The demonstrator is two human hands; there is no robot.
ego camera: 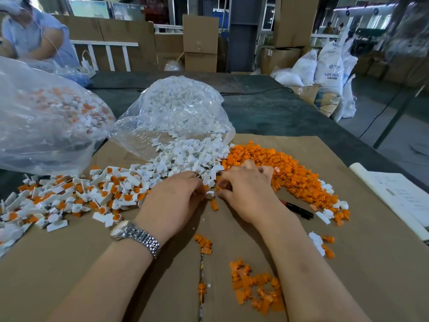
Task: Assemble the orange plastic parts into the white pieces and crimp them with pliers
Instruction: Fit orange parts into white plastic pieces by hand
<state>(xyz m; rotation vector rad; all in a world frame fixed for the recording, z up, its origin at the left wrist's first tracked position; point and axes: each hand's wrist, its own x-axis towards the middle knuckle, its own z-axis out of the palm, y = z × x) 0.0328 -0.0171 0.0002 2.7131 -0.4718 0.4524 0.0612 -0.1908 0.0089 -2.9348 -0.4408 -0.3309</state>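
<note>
Cardboard covers the bench (pixel 348 263), white pieces (pixel 185 156) heaped at twelve o'clock and orange parts (pixel 278 170) at one o'clock of the meeting hands, the left hand (pixel 176 198) curled on something unclear, the right hand (pixel 246 191) nearer, seemingly pinching an orange part.

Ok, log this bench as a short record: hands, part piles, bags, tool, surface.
left hand: fingers curled on a small white piece, wristwatch on the wrist
right hand: pinches a small orange part
white pieces: spill from the open clear bag
orange parts: loose pile right of the white ones
assembled pieces: heap at the left
second bag: far left, white and orange pieces inside
pliers: lie untouched by the right wrist
surface: brown cardboard
</note>
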